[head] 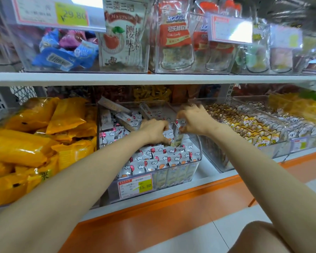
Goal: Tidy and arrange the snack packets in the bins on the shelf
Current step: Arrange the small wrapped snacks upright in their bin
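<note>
Two hands deep in the clear bin (199, 152), centre frame: left hand (153, 130) curls round packets (167, 134), seemingly bracing the row, while right hand (194, 121) pinches one packet (178, 139) upright, likely to slot it in. Front rows stand neat; the back lies jumbled.

The snack packets (159, 157) in front of me are thin white plastic film, glossy and crimped at the seams. Their bin (197, 154) is hard clear plastic, smooth and shiny along the rim. At nine o'clock, the orange bags (26, 148) are slick, crinkled film with bright highlights. At six o'clock, the price tag (135, 186) looks like matt paper behind a clear sleeve. At twelve o'clock, the shelf edge (153, 78) is smooth white with a satin sheen. The floor tiles (235, 229) at five o'clock are pale and polished.
</note>
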